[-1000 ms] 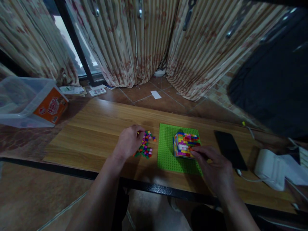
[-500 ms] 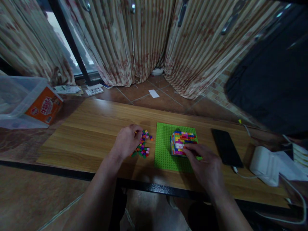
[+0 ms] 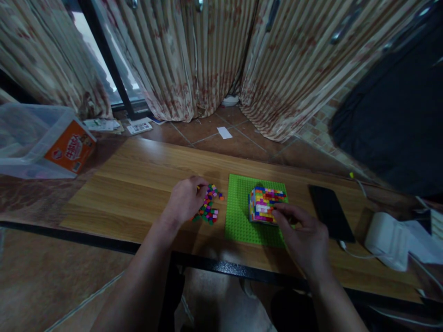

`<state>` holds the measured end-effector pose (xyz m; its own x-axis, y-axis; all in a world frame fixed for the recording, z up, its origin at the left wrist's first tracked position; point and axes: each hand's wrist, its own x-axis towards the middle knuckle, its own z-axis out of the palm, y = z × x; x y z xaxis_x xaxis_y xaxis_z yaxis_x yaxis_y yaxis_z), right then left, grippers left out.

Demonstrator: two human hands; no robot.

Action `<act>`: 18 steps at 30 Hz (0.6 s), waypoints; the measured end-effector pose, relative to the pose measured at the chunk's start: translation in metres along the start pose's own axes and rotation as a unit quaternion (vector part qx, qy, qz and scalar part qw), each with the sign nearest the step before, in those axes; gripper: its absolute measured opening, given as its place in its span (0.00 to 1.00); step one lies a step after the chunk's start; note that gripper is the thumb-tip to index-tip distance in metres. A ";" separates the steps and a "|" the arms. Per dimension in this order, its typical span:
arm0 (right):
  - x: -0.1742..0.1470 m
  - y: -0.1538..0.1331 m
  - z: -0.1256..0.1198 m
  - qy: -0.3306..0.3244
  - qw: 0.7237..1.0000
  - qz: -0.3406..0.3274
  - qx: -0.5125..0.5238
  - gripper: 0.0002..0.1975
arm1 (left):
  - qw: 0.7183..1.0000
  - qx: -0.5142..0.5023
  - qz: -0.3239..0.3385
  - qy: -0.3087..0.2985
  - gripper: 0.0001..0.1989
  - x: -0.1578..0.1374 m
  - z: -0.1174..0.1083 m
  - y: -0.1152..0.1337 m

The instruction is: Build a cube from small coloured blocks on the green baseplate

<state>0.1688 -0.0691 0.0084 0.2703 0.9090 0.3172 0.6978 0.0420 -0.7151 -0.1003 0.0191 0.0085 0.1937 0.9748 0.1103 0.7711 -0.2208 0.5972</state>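
My left hand [image 3: 187, 197] is closed in a pinch at the left edge of a pile of small loose toy bricks [image 3: 208, 212]. A bit of yellow brick shows between its fingertips. On a green studded baseplate [image 3: 237, 214] stands a block-shaped build of many-coloured toy bricks [image 3: 262, 203]. My right hand [image 3: 302, 226] reaches over the plate from the right, thumb and forefinger pinched against the top of the build. A small orange-red brick shows at those fingertips, partly hidden by them.
A black phone [image 3: 331, 213] with a white cable lies right of the baseplate, beside a white plastic device [image 3: 387, 240]. A clear plastic bin [image 3: 41, 138] with an orange label stands left of the wooden table [image 3: 114, 193]. Curtains hang beyond the far edge.
My right fingertips have shifted slightly right along the build, uncovering more of its white bricks. The left hand stays at the pile. The whole view has moved a little.
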 end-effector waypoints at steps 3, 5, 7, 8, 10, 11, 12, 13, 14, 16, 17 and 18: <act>0.000 -0.002 0.004 0.006 1.000 0.017 0.009 0.13 | 1.000 0.002 0.008 0.002 0.12 0.000 0.001 -0.001; 0.000 -0.003 0.005 0.013 0.999 0.027 0.017 0.13 | 1.000 0.003 0.007 0.000 0.13 0.000 0.001 0.000; 0.000 -0.003 0.006 0.017 0.999 0.032 0.021 0.13 | 1.000 0.005 0.003 -0.005 0.13 -0.001 0.001 0.001; 0.000 -0.004 0.006 0.016 0.999 0.034 0.021 0.13 | 1.000 0.006 0.001 -0.006 0.13 -0.001 0.000 0.002; 0.000 -0.004 0.006 0.017 0.999 0.036 0.021 0.13 | 1.000 0.007 -0.002 -0.006 0.12 -0.001 0.000 0.003; 0.001 -0.003 0.006 0.018 0.999 0.036 0.022 0.13 | 1.000 0.005 -0.002 -0.004 0.12 -0.001 -0.001 0.004; 0.001 -0.003 0.005 0.018 0.999 0.037 0.025 0.13 | 1.000 0.003 -0.002 -0.003 0.12 -0.001 -0.001 0.004; 0.001 -0.003 0.005 0.018 0.999 0.037 0.028 0.13 | 1.000 0.000 -0.002 -0.002 0.12 -0.001 -0.001 0.005; 0.001 -0.003 0.005 0.017 0.999 0.038 0.030 0.13 | 1.000 -0.004 0.000 -0.003 0.12 -0.001 0.000 0.005; 0.001 -0.003 0.004 0.016 0.998 0.043 0.034 0.13 | 1.000 -0.014 0.006 -0.010 0.12 -0.002 0.001 0.007; 0.001 -0.003 0.004 0.015 0.998 0.045 0.036 0.13 | 1.000 -0.019 0.011 -0.016 0.11 -0.002 0.002 0.008; 0.001 -0.003 0.004 0.015 0.998 0.048 0.038 0.13 | 0.999 -0.022 0.018 -0.021 0.11 -0.003 0.003 0.010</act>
<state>0.1640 -0.0662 0.0088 0.3539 0.8977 0.2623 0.6159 -0.0126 -0.7878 -0.0914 0.0143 0.0114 0.2467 0.9640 0.0997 0.7354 -0.2532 0.6285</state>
